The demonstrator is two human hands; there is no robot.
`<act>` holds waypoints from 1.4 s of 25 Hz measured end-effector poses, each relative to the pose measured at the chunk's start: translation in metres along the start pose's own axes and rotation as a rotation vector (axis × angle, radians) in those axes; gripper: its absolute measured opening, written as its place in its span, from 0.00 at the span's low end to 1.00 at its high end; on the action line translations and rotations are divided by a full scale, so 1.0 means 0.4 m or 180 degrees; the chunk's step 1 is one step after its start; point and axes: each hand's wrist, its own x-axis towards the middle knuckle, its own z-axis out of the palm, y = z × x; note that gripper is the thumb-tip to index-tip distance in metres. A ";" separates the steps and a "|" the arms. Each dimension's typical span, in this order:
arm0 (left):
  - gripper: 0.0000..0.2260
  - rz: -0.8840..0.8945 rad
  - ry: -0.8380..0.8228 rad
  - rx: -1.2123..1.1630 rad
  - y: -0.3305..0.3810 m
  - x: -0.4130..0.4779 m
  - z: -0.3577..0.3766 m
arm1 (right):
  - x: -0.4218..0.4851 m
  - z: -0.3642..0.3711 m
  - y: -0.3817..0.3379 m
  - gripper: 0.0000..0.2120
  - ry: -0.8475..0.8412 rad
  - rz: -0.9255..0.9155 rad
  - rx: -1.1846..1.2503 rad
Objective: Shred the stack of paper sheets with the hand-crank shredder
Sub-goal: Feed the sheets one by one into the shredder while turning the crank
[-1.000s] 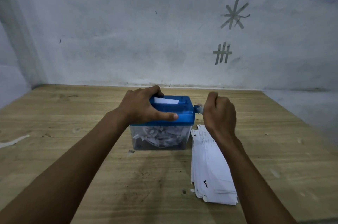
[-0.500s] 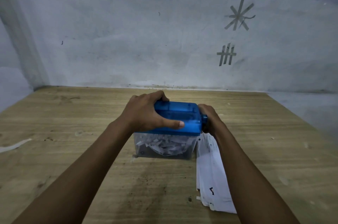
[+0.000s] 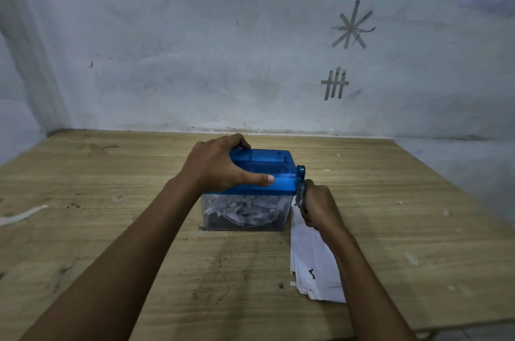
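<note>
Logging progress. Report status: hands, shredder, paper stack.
Left hand grips shredder top. Right hand grips crank. Paper stack lies beside it, shreds inside. Nothing seen in the way.

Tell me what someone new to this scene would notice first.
The blue hand-crank shredder mid-table stands out, white shreds in its clear bin; the left hand grips its lid, the right hand its crank. The stack of paper sheets lies just right of it, under the right forearm, and grey tape marks sit on the wall above.
</note>
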 end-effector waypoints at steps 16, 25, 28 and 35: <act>0.42 -0.0011 -0.0268 -0.0066 -0.011 0.003 -0.002 | -0.050 -0.092 0.159 0.27 0.0938 -0.0042 -0.1480; 0.42 0.0006 -0.0268 -0.0070 -0.012 0.005 -0.004 | -0.047 -0.090 0.152 0.02 0.1650 -0.0225 -0.1256; 0.43 0.0006 -0.0269 -0.0072 -0.010 0.003 -0.005 | -0.040 -0.091 0.163 0.03 0.1485 -0.0457 -0.1164; 0.44 -0.0048 -0.0262 -0.0078 -0.007 -0.002 -0.003 | -0.040 -0.105 0.068 0.03 0.1233 -0.1481 -0.0155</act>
